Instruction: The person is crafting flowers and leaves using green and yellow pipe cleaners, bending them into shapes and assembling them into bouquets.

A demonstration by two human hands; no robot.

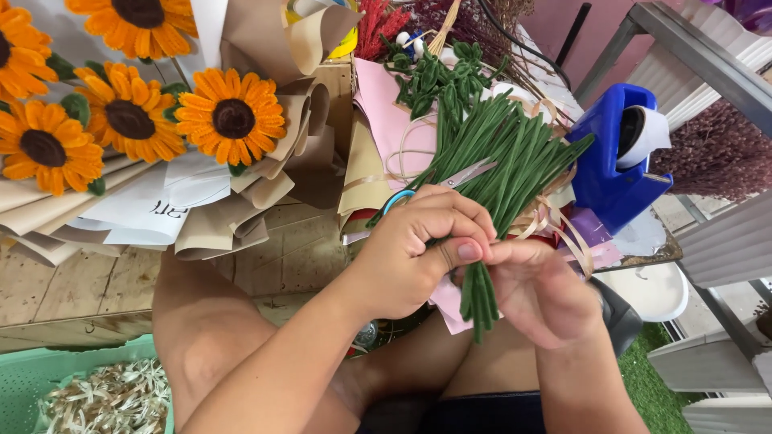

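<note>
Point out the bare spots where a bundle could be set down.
Bare wooden planks show between the sunflower bouquet and the green basket. More bare wood lies under the paper wrap. Around both hands, green stems, scissors and tape dispenser crowd everything.

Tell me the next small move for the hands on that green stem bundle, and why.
Probably tighten the pinch and square up the lower ends. The left hand and right hand both grip the green stems at one spot, the tops fan out loosely, and the short ends below hang uneven.
</note>
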